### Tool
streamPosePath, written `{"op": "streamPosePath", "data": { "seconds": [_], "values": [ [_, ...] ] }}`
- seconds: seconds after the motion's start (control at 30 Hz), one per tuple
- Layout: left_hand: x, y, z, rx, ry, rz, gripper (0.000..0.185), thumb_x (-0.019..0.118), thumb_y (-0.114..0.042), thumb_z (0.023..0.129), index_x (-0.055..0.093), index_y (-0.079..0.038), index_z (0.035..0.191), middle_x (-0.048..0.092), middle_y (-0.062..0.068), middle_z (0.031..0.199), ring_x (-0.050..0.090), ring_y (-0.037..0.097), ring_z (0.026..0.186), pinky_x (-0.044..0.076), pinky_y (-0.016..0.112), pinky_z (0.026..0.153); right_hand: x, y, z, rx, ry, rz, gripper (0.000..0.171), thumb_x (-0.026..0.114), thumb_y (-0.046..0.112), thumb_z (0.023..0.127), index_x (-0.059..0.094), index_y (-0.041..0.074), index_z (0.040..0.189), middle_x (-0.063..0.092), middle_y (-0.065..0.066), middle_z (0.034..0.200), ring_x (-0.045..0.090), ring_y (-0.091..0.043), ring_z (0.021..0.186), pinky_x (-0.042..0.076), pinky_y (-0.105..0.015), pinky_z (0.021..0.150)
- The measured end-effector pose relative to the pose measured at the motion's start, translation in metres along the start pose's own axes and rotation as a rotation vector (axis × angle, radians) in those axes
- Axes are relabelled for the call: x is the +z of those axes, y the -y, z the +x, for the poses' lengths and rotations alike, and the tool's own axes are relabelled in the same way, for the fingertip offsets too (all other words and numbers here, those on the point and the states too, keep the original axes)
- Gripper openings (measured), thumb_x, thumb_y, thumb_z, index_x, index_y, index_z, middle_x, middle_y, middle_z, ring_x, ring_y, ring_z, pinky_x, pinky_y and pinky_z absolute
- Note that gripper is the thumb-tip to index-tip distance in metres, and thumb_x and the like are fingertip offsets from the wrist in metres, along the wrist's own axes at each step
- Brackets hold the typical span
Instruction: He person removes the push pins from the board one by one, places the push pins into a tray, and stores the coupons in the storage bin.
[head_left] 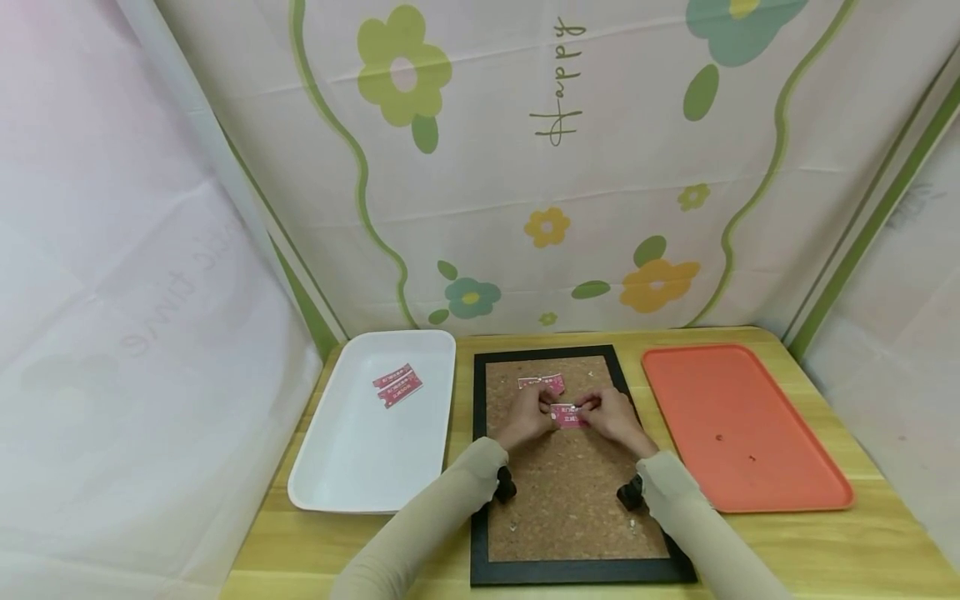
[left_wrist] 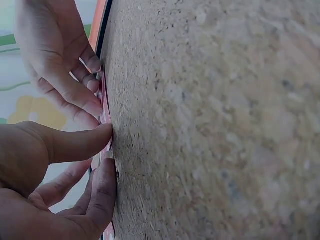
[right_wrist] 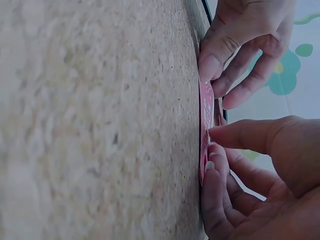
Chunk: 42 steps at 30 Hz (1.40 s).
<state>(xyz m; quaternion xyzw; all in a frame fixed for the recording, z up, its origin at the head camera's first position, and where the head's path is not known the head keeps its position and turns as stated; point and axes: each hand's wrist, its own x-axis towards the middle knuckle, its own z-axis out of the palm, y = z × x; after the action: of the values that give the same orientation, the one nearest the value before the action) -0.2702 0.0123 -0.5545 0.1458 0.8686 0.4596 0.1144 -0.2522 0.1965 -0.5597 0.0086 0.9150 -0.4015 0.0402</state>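
A black-framed cork board (head_left: 570, 500) lies flat in the middle of the wooden table. A pink ticket (head_left: 568, 416) lies on its upper part, and both hands meet over it. My left hand (head_left: 546, 410) pinches its left edge with thumb and forefinger against the cork (left_wrist: 210, 125). My right hand (head_left: 592, 408) pinches the right edge the same way, its other fingers curled. Seen from the wrists, the ticket (right_wrist: 205, 115) is edge-on, flat on the cork (right_wrist: 100, 125). A second pink ticket (head_left: 542, 382) lies just beyond it on the board.
To the left of the board, a white tray (head_left: 360, 467) holds two pink tickets (head_left: 397, 387). To the right, an orange tray (head_left: 750, 392) carries a few small specks. Flowered cloth walls close in the back and both sides. Bits of debris lie on the lower cork.
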Motion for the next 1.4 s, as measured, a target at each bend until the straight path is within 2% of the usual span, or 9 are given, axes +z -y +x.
{"op": "streamPosePath", "data": {
  "seconds": [0.13,0.4,0.57,0.83,1.0,1.17,1.4],
  "values": [
    [0.0,0.0,0.001,-0.006,0.01,0.009,0.038,0.078,0.005,0.075,0.066,-0.001,0.111,0.068,0.013,0.106,0.065,0.02,0.092,0.053,0.021,0.071,0.001,0.001,0.001,0.036,-0.009,0.002,0.012,0.07,0.01,0.087,0.074,0.007,0.098,0.071,-0.006,0.086,0.061,-0.014,0.074,0.046,-0.025,0.063],
    [0.0,0.001,-0.001,0.004,0.015,0.004,0.038,0.079,0.002,0.076,0.066,-0.002,0.11,0.068,0.011,0.107,0.065,0.02,0.094,0.054,0.023,0.074,0.003,0.001,0.001,0.03,-0.031,-0.025,0.011,0.071,0.012,0.087,0.074,0.009,0.096,0.071,-0.007,0.087,0.062,-0.016,0.076,0.045,-0.027,0.064],
    [0.002,-0.001,-0.001,0.011,-0.01,0.023,0.036,0.081,0.002,0.075,0.067,-0.002,0.108,0.068,0.012,0.105,0.065,0.02,0.092,0.054,0.023,0.074,0.003,0.001,0.001,0.055,-0.034,-0.018,0.01,0.072,0.015,0.087,0.074,0.01,0.096,0.072,-0.006,0.088,0.061,-0.015,0.074,0.043,-0.026,0.062],
    [0.009,-0.002,-0.002,-0.023,-0.063,0.015,0.037,0.081,0.003,0.074,0.068,-0.005,0.107,0.069,0.01,0.101,0.064,0.017,0.087,0.051,0.02,0.069,0.005,0.004,-0.001,0.116,-0.032,-0.035,0.009,0.072,0.016,0.087,0.072,0.011,0.095,0.071,-0.005,0.087,0.058,-0.015,0.073,0.04,-0.025,0.059],
    [0.01,-0.001,-0.001,-0.01,-0.088,0.01,0.037,0.081,0.005,0.071,0.069,-0.004,0.105,0.071,0.01,0.1,0.066,0.016,0.084,0.053,0.02,0.066,0.005,0.007,-0.001,0.121,-0.034,-0.043,0.01,0.073,0.017,0.087,0.073,0.012,0.095,0.071,-0.004,0.086,0.058,-0.015,0.073,0.039,-0.025,0.06],
    [0.011,-0.003,-0.001,-0.025,-0.079,0.005,0.042,0.082,0.004,0.072,0.068,-0.005,0.11,0.07,0.011,0.102,0.067,0.018,0.088,0.053,0.021,0.068,0.006,0.005,0.0,0.113,-0.041,-0.047,0.01,0.074,0.017,0.086,0.074,0.012,0.094,0.071,-0.004,0.085,0.059,-0.015,0.072,0.04,-0.025,0.06],
    [0.011,-0.003,0.0,-0.03,-0.067,0.013,0.041,0.081,0.001,0.074,0.068,-0.006,0.112,0.07,0.01,0.101,0.063,0.01,0.081,0.05,0.019,0.065,0.004,0.005,0.003,0.1,-0.045,-0.055,0.008,0.074,0.015,0.085,0.075,0.012,0.092,0.071,-0.003,0.083,0.058,-0.015,0.072,0.039,-0.025,0.06]
  ]
}}
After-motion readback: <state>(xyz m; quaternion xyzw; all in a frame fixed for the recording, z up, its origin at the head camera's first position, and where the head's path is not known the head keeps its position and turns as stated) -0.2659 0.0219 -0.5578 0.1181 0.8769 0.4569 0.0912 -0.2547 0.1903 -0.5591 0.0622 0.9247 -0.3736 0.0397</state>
